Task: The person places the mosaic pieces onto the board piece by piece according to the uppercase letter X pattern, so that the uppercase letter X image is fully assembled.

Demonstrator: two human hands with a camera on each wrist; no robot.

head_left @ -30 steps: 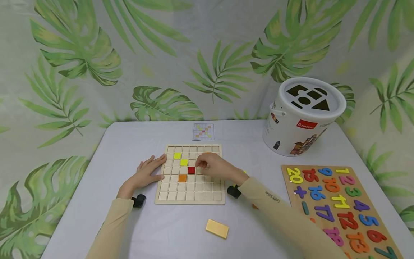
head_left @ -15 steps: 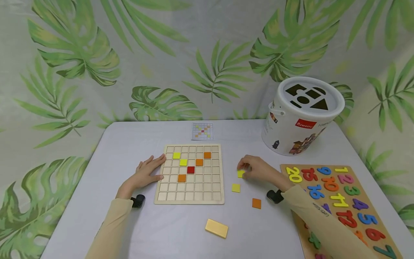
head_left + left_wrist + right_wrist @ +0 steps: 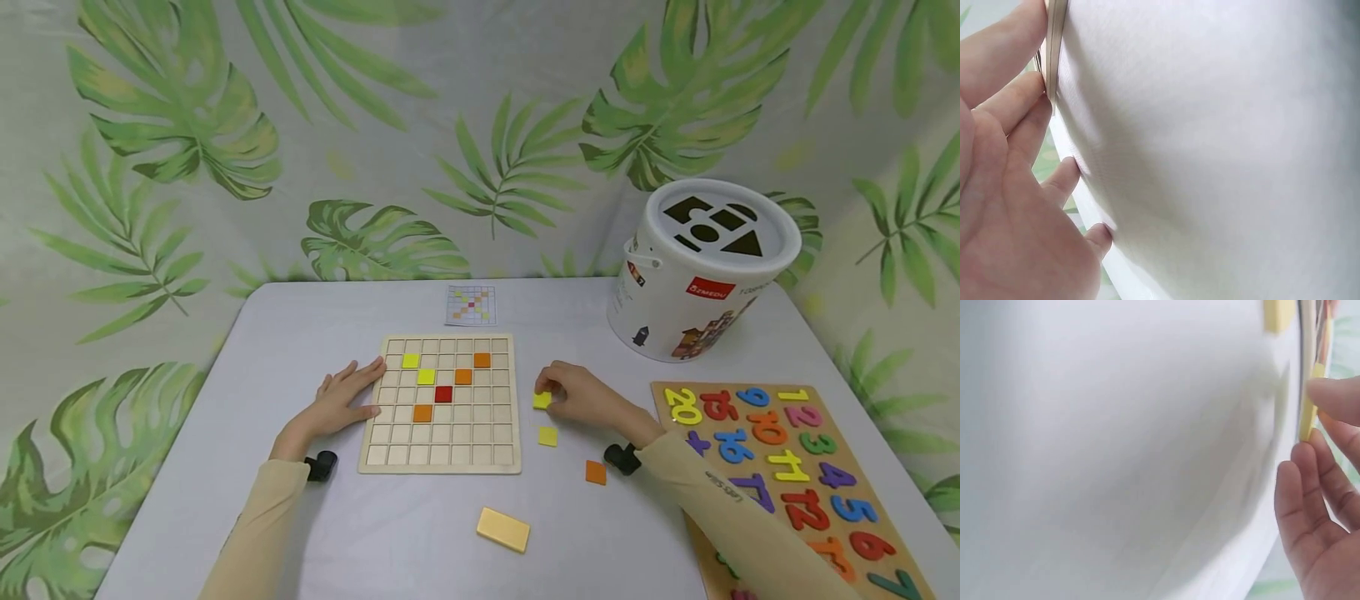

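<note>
My left hand (image 3: 339, 408) touches the left edge of a wooden grid board (image 3: 450, 463), its fingers extended; in the left wrist view, fingertips meet the board's side (image 3: 1054, 47). On the board lie two yellow tiles, a red tile (image 3: 443, 394) and three orange tiles, one of them the lower-left orange tile (image 3: 423, 413). Just right of the board, my right hand (image 3: 588, 398) pinches a yellow square tile (image 3: 542, 401) between thumb and fingers. The right wrist view shows that yellow tile (image 3: 1307, 415) edge-on. Another yellow tile (image 3: 548, 437) lies below it on the table.
A loose orange tile (image 3: 596, 472) and a gold-coloured block (image 3: 503, 530) lie nearer the front. A pattern card (image 3: 471, 306) sits behind the board. To the right are a white bucket (image 3: 660, 308) and a number board (image 3: 663, 396), partly under my right arm.
My right hand has gone from above the board to the table on its right. It then shifted slightly left with the yellow tile. The left hand has stayed put.
</note>
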